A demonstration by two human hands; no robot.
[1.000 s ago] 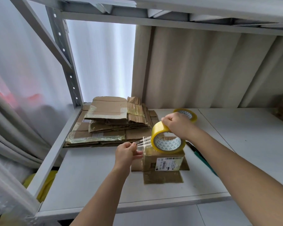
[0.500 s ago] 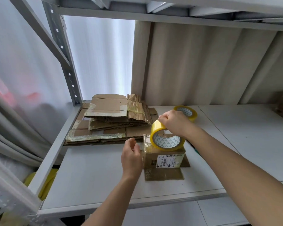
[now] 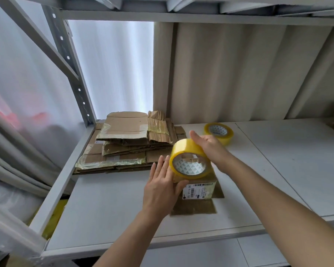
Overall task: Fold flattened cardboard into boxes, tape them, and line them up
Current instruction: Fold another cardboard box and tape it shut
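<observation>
Head view looks down at a small cardboard box on the white bench, with both hands on it. The left hand lies flat against the box's left side, fingers straight and together, thumb reaching across the front edge beside a white barcode label. Just right of those fingers, on top of the box, stands a yellow tape roll on its edge, its open core facing me. The right hand comes over the roll from the far side; its palm and thumb lie on the rim, while the fingertips are hidden behind the roll, so whether they wrap it I cannot tell. Loose brown flaps spread out on the bench under the box, toward the person. Beyond the left hand sits a stack of flattened cardboard, with old tape shining on it. Just beyond the right hand lies a second tape roll, flat on the bench.
</observation>
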